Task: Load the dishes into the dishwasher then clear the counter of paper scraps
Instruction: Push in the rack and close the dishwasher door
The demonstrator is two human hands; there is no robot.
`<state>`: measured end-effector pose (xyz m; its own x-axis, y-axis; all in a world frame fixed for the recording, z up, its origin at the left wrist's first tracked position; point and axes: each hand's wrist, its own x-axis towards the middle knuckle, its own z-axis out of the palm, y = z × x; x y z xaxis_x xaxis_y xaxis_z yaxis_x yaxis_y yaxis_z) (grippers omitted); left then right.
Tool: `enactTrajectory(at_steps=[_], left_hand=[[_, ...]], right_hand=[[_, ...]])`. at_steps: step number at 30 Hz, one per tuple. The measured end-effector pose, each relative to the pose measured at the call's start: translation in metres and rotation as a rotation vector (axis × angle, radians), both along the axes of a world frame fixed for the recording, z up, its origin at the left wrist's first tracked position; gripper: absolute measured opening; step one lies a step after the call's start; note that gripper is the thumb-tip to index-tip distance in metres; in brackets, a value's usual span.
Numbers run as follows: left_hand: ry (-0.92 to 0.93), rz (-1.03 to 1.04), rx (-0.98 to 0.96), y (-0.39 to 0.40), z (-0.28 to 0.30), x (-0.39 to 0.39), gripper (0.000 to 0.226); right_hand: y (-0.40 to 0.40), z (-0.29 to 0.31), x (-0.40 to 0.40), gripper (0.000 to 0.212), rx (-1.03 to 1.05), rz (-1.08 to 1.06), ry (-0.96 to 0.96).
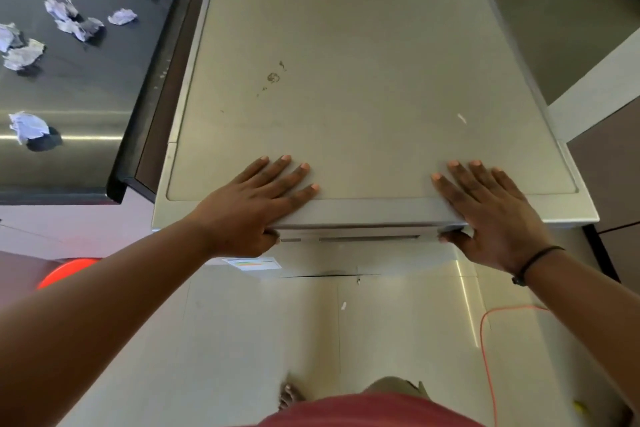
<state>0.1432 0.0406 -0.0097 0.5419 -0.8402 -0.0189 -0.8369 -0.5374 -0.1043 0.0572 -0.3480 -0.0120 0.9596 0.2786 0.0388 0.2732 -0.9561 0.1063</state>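
Here, in the head view, both hands lie on the front edge of the dishwasher [363,80]. The left hand [258,204] has its 4 fingers spread flat on the top, thumb tucked under the lip; the right hand [491,215] mirrors it, fingers straight and splayed, thumb beneath the edge by the handle slot [369,238]. Neither pinches anything. The door looks closed, and no dishes show, so loading is probably finished or hidden inside. Crumpled paper scraps [69,15] are scattered over the dark counter [104,87] to the left, untouched. To seat the door well, I would press evenly with both palms until it latches, then turn to the scraps and gather the near 1 first.
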Motion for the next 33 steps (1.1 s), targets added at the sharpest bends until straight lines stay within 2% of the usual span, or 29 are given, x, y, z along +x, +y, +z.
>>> enactTrajectory(at_steps=[8,12,14,18,21,24,33], left_hand=[[0.015,0.066,0.061,-0.004,0.008,-0.007,0.099],[0.085,0.121,0.009,-0.006,0.013,-0.008,0.087],[0.143,0.197,-0.022,-0.008,0.015,-0.01,0.088],[0.246,0.398,-0.116,-0.017,0.023,-0.005,0.1],[0.169,0.474,-0.128,-0.027,0.043,0.016,0.107],[0.101,0.544,-0.218,-0.033,0.068,0.038,0.101],[-0.077,0.63,-0.282,0.003,0.126,0.129,0.092]], right_hand=[[0.005,0.01,-0.003,0.112,-0.008,-0.056,0.077],[0.009,0.012,-0.008,0.1,0.06,-0.109,0.096],[0.013,0.014,-0.007,0.093,0.097,-0.149,0.128],[0.035,0.029,0.013,0.11,0.229,-0.151,0.13],[0.062,0.05,0.051,0.104,0.291,-0.089,0.08],[0.087,0.068,0.096,0.098,0.302,-0.037,0.036],[0.162,0.132,0.23,0.09,0.139,0.126,-0.123]])
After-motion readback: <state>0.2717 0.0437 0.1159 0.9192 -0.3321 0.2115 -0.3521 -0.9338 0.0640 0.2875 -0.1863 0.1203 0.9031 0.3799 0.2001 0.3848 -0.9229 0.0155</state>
